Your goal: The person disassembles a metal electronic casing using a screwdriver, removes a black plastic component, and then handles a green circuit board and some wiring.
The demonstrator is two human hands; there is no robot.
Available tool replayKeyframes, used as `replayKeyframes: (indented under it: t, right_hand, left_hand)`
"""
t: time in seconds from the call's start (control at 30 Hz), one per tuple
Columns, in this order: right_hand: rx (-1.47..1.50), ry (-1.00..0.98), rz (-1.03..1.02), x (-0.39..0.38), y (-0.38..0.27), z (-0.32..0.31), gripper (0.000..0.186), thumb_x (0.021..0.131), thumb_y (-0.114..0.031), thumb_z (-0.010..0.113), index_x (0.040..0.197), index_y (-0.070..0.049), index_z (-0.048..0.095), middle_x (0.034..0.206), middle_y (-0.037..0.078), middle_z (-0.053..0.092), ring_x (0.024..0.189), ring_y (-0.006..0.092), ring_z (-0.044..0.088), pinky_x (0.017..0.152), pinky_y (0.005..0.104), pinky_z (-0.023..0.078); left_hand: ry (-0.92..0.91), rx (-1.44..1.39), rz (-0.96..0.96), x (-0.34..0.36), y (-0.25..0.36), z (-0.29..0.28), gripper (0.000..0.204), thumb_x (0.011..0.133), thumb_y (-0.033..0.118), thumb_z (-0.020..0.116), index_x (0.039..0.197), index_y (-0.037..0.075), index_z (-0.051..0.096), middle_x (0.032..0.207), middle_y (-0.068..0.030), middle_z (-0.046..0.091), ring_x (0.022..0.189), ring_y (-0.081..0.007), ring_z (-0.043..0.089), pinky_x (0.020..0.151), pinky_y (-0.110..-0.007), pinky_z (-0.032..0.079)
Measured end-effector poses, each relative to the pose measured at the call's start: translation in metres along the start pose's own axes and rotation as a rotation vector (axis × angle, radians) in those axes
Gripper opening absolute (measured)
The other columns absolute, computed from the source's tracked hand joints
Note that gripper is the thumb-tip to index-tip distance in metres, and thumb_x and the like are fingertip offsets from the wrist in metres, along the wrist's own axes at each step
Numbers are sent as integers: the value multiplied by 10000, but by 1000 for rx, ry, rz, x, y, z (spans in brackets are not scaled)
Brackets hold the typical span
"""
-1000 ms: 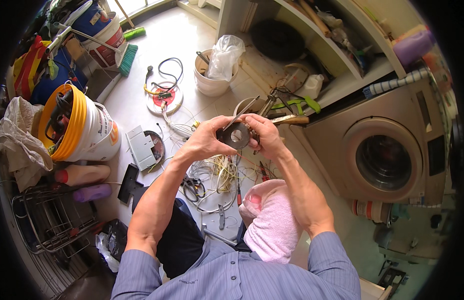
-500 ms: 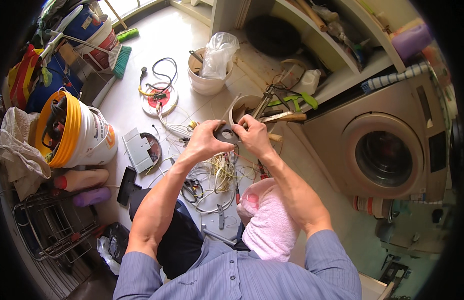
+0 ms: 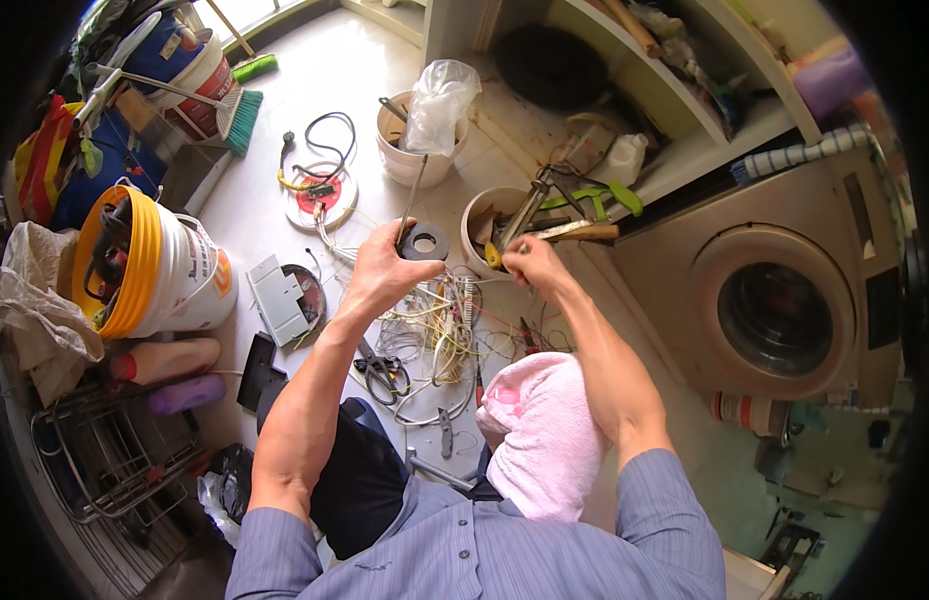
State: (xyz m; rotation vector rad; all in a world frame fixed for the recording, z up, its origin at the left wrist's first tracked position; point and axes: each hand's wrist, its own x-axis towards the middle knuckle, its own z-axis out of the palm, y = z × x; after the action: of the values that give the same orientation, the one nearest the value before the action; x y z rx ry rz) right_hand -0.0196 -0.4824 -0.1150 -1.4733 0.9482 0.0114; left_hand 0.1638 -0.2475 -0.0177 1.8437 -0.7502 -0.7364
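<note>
My left hand [image 3: 390,268] is closed on a roll of black tape [image 3: 425,242], with the roll's hole facing up. A thin metal rod [image 3: 415,190] also rises from that hand, its lower end hidden by the fingers. My right hand [image 3: 537,264] is apart from the roll, fingers curled together; whether anything is in them is too small and blurred to tell. Beside it stands a white bucket [image 3: 472,222] of tools, with a yellow handle [image 3: 494,256] at its rim. Below both hands lies a tangle of thin wires [image 3: 440,335].
Scissors [image 3: 385,378] and a grey utility knife [image 3: 446,432] lie on the floor near my knees. A pink towel [image 3: 545,430] covers my right knee. A white pail [image 3: 420,160] stands ahead, a yellow-rimmed bucket [image 3: 140,290] at left, a washing machine [image 3: 675,270] at right.
My hands have parted: the left moved left with the tape roll and rod, the right moved right, away from the roll. The rod now points more steeply up.
</note>
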Motion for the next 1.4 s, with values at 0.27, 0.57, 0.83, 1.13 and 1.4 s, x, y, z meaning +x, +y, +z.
replayKeyframes:
  t: [0.27, 0.57, 0.83, 1.13, 1.4]
  right_hand:
    - [60, 233, -160, 32, 7, -24, 591, 1058, -285, 623, 1510, 43, 431, 1273, 177, 646, 1119, 219, 669, 967, 355, 564]
    - [96, -459, -156, -59, -75, 53, 288, 1035, -310, 658, 1104, -30, 650, 893, 39, 697, 668, 85, 658, 606, 227, 545]
    - [155, -342, -256, -76, -82, 57, 244, 1021, -252, 673, 1112, -25, 670, 884, 14, 688, 640, 66, 630, 560, 226, 522]
    - [-245, -309, -211, -91, -78, 51, 205, 964, -189, 658, 1022, 6, 682, 756, 19, 656, 622, 76, 605, 565, 254, 505]
    - [-1216, -591, -295, -102, -37, 53, 271, 827, -229, 707, 932, 18, 744, 894, 255, 736, 892, 434, 728, 814, 504, 587]
  left_hand:
    - [-80, 1, -5, -1, -9, 16, 788, 694, 177, 903, 1360, -96, 583, 1149, -140, 712, 1029, -181, 696, 953, -297, 557]
    - [-111, -154, 134, -12, 0, 17, 752, 695, 161, 907, 1367, -14, 616, 1115, -118, 693, 995, -203, 688, 894, -314, 563]
    - [-169, -566, -96, -11, 4, 14, 374, 955, 156, 753, 1279, -15, 679, 853, -11, 688, 601, -33, 543, 493, -198, 398]
    - [95, -408, -108, 13, -25, 16, 233, 937, 212, 727, 957, -18, 749, 762, -44, 703, 609, -79, 581, 549, -262, 467]
    - [-276, -401, -264, 24, -10, 43, 301, 888, 103, 724, 1154, -37, 739, 796, -61, 723, 563, -88, 546, 498, -250, 421]
